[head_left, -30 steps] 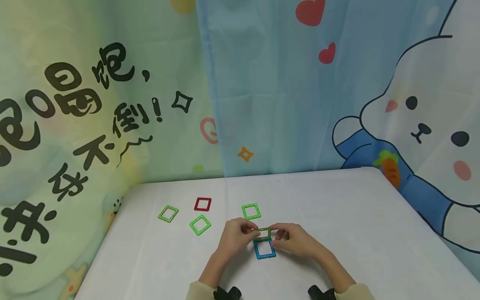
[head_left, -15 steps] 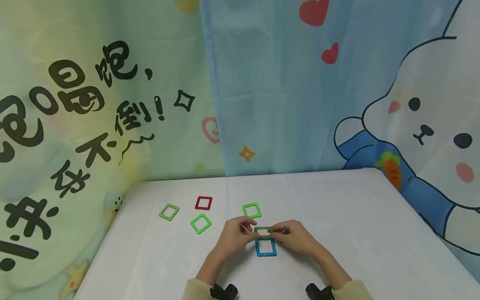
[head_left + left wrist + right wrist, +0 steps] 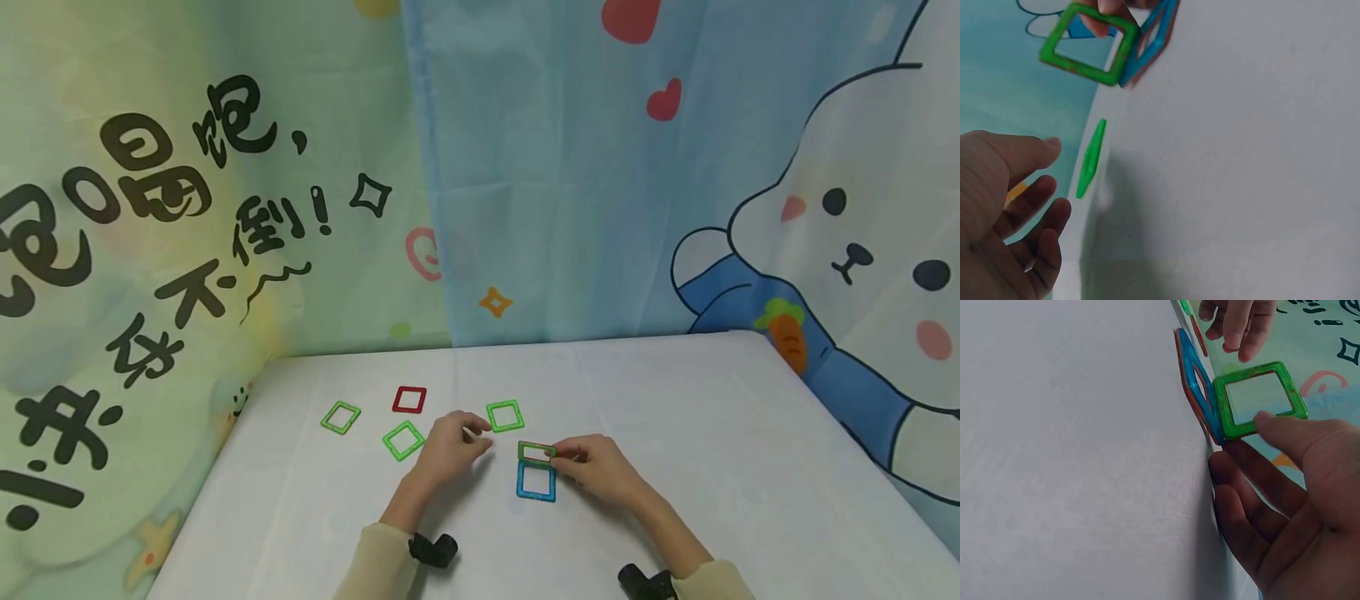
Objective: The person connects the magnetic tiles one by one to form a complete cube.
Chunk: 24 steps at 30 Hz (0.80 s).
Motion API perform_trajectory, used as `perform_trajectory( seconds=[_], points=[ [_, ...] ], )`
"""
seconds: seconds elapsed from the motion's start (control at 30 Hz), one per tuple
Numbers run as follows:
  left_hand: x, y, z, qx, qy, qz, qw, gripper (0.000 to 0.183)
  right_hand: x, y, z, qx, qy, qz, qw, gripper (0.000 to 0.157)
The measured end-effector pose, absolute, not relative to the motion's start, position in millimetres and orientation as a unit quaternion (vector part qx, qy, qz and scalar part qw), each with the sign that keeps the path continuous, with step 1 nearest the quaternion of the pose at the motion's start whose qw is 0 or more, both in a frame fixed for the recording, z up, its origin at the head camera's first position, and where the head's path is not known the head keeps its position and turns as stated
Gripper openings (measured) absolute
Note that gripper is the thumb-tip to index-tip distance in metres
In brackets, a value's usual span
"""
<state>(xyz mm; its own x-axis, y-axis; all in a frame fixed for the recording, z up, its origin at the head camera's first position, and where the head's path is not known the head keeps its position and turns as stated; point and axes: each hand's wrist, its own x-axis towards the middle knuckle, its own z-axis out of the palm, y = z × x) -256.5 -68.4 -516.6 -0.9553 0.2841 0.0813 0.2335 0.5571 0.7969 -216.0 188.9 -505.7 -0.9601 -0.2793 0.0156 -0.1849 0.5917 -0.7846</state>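
Note:
My right hand [image 3: 600, 471] pinches a green square magnetic tile frame [image 3: 1227, 406] between thumb and fingers. That tile stands up along the far edge of a blue square tile [image 3: 536, 497], which lies on the table; their edges touch. In both wrist views a reddish rim shows beneath the blue tile. My left hand [image 3: 450, 447] holds nothing, its fingers loosely bent and thumb apart. Just beyond its fingertips lies another green tile [image 3: 507, 428], seen nearly edge-on in the left wrist view.
On the white table [image 3: 675, 400], a red square tile [image 3: 409, 412] lies at the back left. Two green tiles, one farther left [image 3: 327, 426] and one nearer [image 3: 392, 451], lie around it. A printed curtain [image 3: 555, 208] hangs behind the far edge.
My left hand has let go of the upright green tile and moved left and away from it. My right hand still holds that tile at the blue one's edge.

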Motion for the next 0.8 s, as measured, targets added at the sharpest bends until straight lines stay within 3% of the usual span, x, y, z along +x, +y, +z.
perform_trajectory(
  seconds=[0.4,0.57,0.8],
  points=[
    [-275,-59,-509,0.171,0.926,0.336,0.030,0.013,-209,191,-505,-0.102,0.895,-0.432,0.050,0.016],
    [-284,-52,-507,0.171,0.941,0.289,0.033,0.019,-208,188,-506,-0.101,0.909,-0.403,0.030,0.015],
    [-290,-42,-506,0.155,0.952,0.256,0.062,0.029,-204,187,-505,-0.086,0.910,-0.403,0.052,0.014]
  ],
)
